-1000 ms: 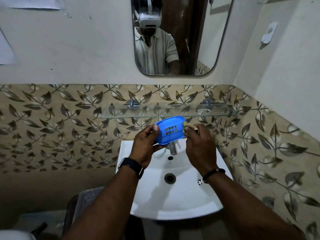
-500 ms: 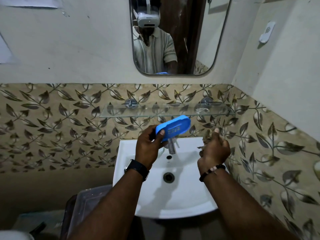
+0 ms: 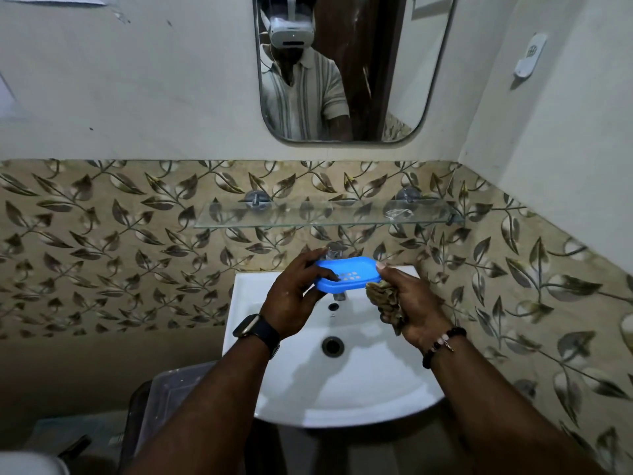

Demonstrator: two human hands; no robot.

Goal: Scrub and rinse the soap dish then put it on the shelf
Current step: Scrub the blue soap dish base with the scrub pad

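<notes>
- Your left hand grips the left end of the blue soap dish, thumb across its inner face beside the drain holes; the dish is held level, in the air above the sink, just in front of the tap.
- Your right hand is closed around a crumpled tan scrubbing cloth, one fingertip touching the dish's right rim.
- Risk: wet plastic held from one end only. Hard scrubbing at the far end could twist it loose into the basin.
- Risk: the glass shelf sits close above; lifting a dripping dish there could let it slide on the glass.
- Hidden: tap spout mostly behind the dish; cannot tell whether water runs.
- Unclear: soil or suds on the dish, too dim to judge. Its underside is out of view.
</notes>
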